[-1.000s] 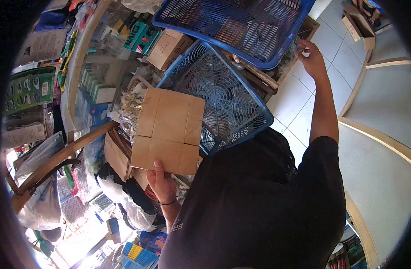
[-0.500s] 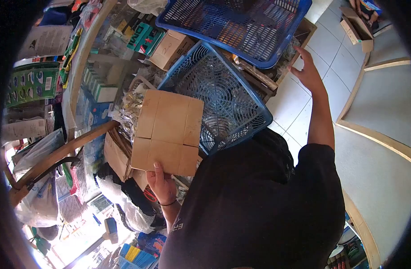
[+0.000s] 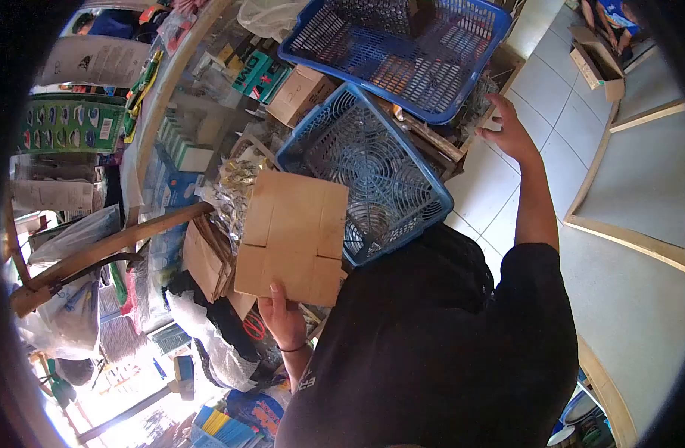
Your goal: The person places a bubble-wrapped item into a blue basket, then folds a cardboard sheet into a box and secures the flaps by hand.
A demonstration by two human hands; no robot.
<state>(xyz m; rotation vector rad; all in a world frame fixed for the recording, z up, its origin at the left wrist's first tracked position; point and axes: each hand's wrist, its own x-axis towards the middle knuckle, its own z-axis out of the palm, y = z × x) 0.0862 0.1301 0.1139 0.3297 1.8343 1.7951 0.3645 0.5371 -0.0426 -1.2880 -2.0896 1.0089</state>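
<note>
My left hand (image 3: 284, 319) grips a flat piece of cardboard (image 3: 294, 231) by its lower edge, thumb on top. The cardboard is brown and creased, and covers part of a light blue plastic basket (image 3: 437, 200). That basket stands tilted against my body, with a round lattice pattern in its base. My right hand (image 3: 512, 133) is raised with thumb and fingers apart, holding nothing. Nearest to it is the dark blue plastic basket (image 3: 441, 116), just to its upper left.
A glass showcase with a wooden rail (image 3: 126, 239) lies to the left, near folded cardboard (image 3: 206, 257). A small carton (image 3: 301, 95) sits behind the light blue basket. At the upper right, a person (image 3: 618, 19) is beside an open box (image 3: 598, 63) on the tiled floor (image 3: 540, 97).
The view has shifted slightly, so the cardboard and my left hand appear lower and further right. My right hand stays raised, its fingers a little more curled.
</note>
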